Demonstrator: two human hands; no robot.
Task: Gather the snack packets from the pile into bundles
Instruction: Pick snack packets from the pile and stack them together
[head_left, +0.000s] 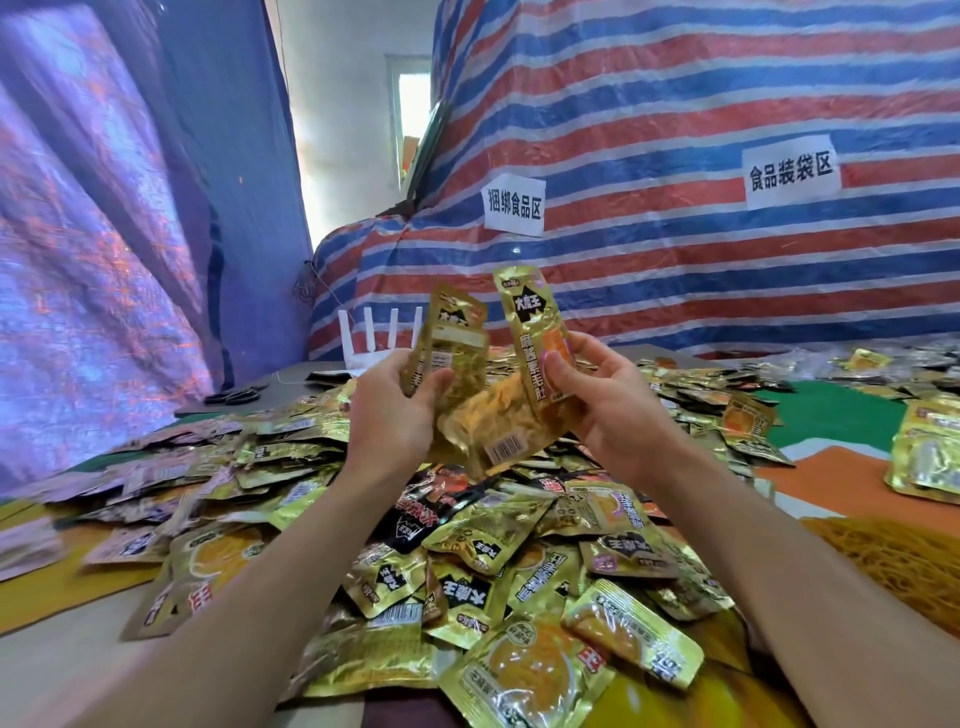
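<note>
Striped tarp (675, 130) walls (two paper signs (514, 205)), bright window (413, 109) behind.

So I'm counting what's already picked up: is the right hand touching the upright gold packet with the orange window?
Touching. The head view shows the right hand with its thumb pressed on the front of the upright gold packet, fingers wrapped behind it.

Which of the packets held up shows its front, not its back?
The tall gold packet in the right hand: its black logo and printed name face the camera, while the left hand packets show barcodes.
</note>
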